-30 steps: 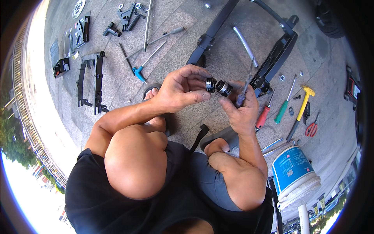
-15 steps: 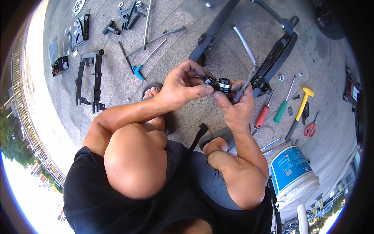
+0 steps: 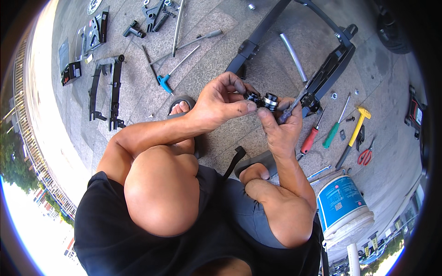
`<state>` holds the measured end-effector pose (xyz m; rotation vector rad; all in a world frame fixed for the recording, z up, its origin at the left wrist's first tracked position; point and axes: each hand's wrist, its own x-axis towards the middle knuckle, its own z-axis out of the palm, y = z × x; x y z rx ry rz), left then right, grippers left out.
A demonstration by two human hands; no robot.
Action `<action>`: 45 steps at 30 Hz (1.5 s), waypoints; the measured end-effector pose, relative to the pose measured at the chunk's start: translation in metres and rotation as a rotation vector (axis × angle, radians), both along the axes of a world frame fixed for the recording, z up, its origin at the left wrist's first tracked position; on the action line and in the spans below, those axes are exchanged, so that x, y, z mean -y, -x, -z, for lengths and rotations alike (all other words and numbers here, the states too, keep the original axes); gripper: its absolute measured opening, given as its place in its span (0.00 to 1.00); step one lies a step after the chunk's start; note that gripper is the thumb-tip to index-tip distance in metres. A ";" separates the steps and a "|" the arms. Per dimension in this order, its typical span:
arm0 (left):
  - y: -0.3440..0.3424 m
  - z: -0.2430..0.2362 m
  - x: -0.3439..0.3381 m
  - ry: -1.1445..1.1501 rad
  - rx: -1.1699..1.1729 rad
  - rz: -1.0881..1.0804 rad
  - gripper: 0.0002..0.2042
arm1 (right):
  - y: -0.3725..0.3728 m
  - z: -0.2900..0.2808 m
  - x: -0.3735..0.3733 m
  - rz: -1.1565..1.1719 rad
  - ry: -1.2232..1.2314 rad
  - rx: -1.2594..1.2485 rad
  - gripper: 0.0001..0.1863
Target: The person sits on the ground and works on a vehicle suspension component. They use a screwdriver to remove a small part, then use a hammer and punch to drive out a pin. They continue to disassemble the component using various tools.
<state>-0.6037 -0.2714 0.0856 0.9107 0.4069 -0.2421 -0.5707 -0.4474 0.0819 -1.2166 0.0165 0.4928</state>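
My left hand (image 3: 225, 99) pinches a small black ringed metal part (image 3: 252, 96) between thumb and fingers. Right beside it, the thumb and fingers of my right hand (image 3: 282, 124) hold a short black cylindrical part with a silver band (image 3: 270, 101). The two pieces sit close together; whether they are joined I cannot tell. Also in my right hand, tucked against the palm, is a screwdriver with a translucent purple handle (image 3: 285, 116), its shaft pointing away up and to the right. My fingers partly cover both small parts.
A black metal frame (image 3: 249, 48) lies ahead, with a silver tube (image 3: 293, 57) inside it. To the right are red (image 3: 309, 140) and green (image 3: 331, 135) screwdrivers, a yellow hammer (image 3: 356, 134), red-handled pliers (image 3: 365, 157) and a bucket (image 3: 343, 202). Leftward lie a blue-handled hex key (image 3: 164, 83) and a black bracket (image 3: 115, 94).
Both hands stay together and have shifted slightly to the right with the small parts. The banded part is tilted a little differently. Surroundings shift slightly in the view.
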 end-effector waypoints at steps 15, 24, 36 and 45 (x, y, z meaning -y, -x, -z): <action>0.000 -0.001 0.000 -0.007 0.134 0.023 0.17 | 0.000 0.001 0.001 -0.002 -0.043 0.019 0.20; 0.003 0.003 0.003 -0.067 0.280 0.032 0.18 | -0.001 0.004 0.002 -0.025 -0.063 0.080 0.22; 0.000 0.000 0.002 -0.125 0.382 0.037 0.18 | -0.002 0.001 0.005 -0.081 0.005 0.166 0.21; 0.001 -0.005 0.001 -0.178 0.420 0.047 0.18 | -0.002 0.004 0.007 -0.106 -0.118 0.104 0.21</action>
